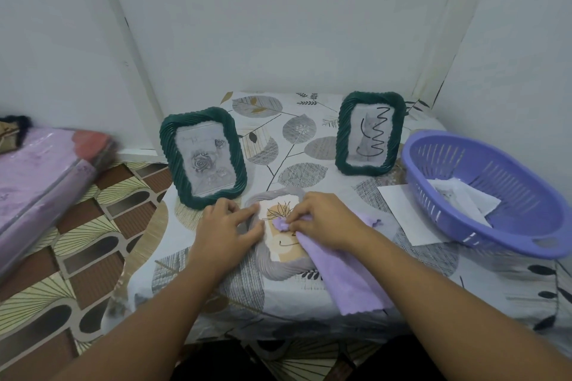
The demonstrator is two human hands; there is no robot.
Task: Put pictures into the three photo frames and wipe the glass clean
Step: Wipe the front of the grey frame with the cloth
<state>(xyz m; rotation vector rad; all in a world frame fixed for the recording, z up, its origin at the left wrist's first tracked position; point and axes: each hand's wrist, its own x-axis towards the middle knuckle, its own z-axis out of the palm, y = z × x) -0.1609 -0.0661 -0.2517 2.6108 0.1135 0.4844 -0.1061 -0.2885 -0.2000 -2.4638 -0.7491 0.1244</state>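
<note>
Desk (309, 120): covered by a leaf-print cloth, set in a corner of pale walls.
Basket (523, 244): purple, slotted, at the right edge, with paper sheets inside; a white sheet (402, 213) lies partly under it.
Rose frame (168, 145): dark green, upright at back left, holding a grey rose picture.
Cat frame (340, 133): dark green, upright at back right, with a black squiggle on its glass.
Grey frame (278, 269): flat on the desk near the front edge, showing a leaf drawing.
Cloth (346, 281): purple, trailing off the grey frame toward the desk's front edge.
Left hand (223, 232): grip relaxed, fingers spread, pressing the grey frame's left side.
Right hand (322, 219): grip pinching a bunched end of the cloth on the glass.
</note>
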